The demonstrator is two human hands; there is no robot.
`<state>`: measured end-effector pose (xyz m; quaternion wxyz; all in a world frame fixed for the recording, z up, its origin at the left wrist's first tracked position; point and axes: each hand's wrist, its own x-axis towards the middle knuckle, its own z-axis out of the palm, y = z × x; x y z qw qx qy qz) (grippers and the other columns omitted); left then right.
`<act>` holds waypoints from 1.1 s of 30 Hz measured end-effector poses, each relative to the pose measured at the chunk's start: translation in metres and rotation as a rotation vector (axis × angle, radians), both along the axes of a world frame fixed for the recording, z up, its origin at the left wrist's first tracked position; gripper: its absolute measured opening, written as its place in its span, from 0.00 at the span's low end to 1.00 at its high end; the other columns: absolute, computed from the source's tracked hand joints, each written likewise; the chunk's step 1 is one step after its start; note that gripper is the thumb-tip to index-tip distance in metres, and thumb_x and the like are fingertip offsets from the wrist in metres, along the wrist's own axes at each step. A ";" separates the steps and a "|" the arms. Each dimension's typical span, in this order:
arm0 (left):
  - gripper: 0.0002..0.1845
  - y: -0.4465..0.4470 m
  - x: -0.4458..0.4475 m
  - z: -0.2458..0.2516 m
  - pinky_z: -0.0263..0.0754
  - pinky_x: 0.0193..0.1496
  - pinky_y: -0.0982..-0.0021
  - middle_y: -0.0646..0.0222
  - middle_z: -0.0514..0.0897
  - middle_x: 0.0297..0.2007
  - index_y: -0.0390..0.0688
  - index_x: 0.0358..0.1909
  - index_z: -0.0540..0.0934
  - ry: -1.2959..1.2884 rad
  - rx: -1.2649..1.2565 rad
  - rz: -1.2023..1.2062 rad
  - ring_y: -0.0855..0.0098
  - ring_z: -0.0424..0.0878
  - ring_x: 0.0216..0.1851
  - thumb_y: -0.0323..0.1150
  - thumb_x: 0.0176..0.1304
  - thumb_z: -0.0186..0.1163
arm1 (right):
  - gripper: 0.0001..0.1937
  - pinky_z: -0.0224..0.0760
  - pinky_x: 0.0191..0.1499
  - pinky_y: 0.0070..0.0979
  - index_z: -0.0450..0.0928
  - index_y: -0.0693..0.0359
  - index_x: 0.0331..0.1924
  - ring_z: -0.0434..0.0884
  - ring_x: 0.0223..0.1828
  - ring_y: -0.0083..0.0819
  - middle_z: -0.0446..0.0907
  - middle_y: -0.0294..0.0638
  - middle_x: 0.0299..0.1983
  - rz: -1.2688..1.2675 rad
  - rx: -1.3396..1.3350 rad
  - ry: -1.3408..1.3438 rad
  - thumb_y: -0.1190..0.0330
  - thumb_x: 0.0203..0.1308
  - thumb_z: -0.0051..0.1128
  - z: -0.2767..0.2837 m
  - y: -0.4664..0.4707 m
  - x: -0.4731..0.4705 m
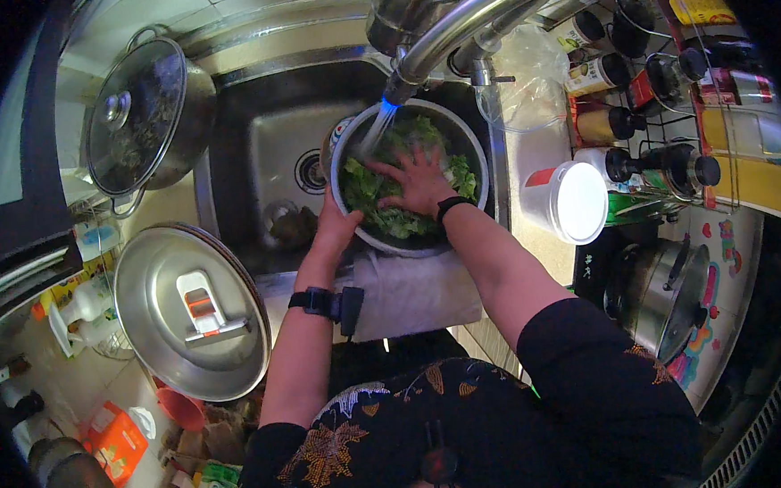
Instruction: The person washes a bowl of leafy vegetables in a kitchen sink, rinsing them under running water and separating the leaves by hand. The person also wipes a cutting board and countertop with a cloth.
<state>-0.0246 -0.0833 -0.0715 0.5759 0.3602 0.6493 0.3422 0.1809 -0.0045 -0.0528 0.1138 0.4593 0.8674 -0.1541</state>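
Observation:
A round metal basin (pixel 481 164) stands at the right side of the sink (pixel 235 119), with leafy greens (pixel 396 222) and water in it. Water runs from the lit nozzle of the curved faucet (pixel 484 20) into its far left part. My left hand (pixel 339 220) grips the basin's near left rim, thumb over the edge and the other fingers hidden along the outer wall. Fingers spread, my right hand (pixel 420 182) lies on the greens inside the basin; whether anything is under the palm cannot be seen.
A lidded pot (pixel 155 117) stands left of the sink, above a metal bowl (pixel 162 352) holding a white-and-orange peeler-like tool (pixel 203 309). A grey cloth (pixel 414 296) drapes over the sink's front edge. To the right are a white tub (pixel 579 202) and a rack of bottles (pixel 668 119).

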 end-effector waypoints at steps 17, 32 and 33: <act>0.48 0.002 0.000 -0.014 0.70 0.62 0.63 0.58 0.75 0.59 0.45 0.72 0.55 -0.046 0.108 -0.036 0.61 0.74 0.61 0.21 0.47 0.65 | 0.22 0.68 0.62 0.45 0.67 0.66 0.59 0.70 0.62 0.60 0.68 0.64 0.61 -0.216 -0.423 0.374 0.77 0.58 0.52 -0.015 -0.002 -0.073; 0.42 0.003 0.005 0.014 0.72 0.59 0.63 0.58 0.77 0.58 0.46 0.73 0.57 -0.147 -0.219 0.067 0.63 0.75 0.58 0.21 0.54 0.61 | 0.39 0.65 0.55 0.58 0.74 0.52 0.61 0.72 0.56 0.57 0.71 0.48 0.60 -0.451 0.151 0.140 0.51 0.41 0.76 0.037 0.022 0.032; 0.43 0.003 0.005 0.013 0.72 0.59 0.63 0.58 0.77 0.58 0.46 0.73 0.57 -0.159 -0.190 0.068 0.63 0.75 0.58 0.21 0.54 0.61 | 0.46 0.63 0.57 0.60 0.66 0.52 0.66 0.70 0.59 0.59 0.68 0.51 0.63 -0.509 0.051 0.130 0.50 0.39 0.77 0.032 0.019 0.034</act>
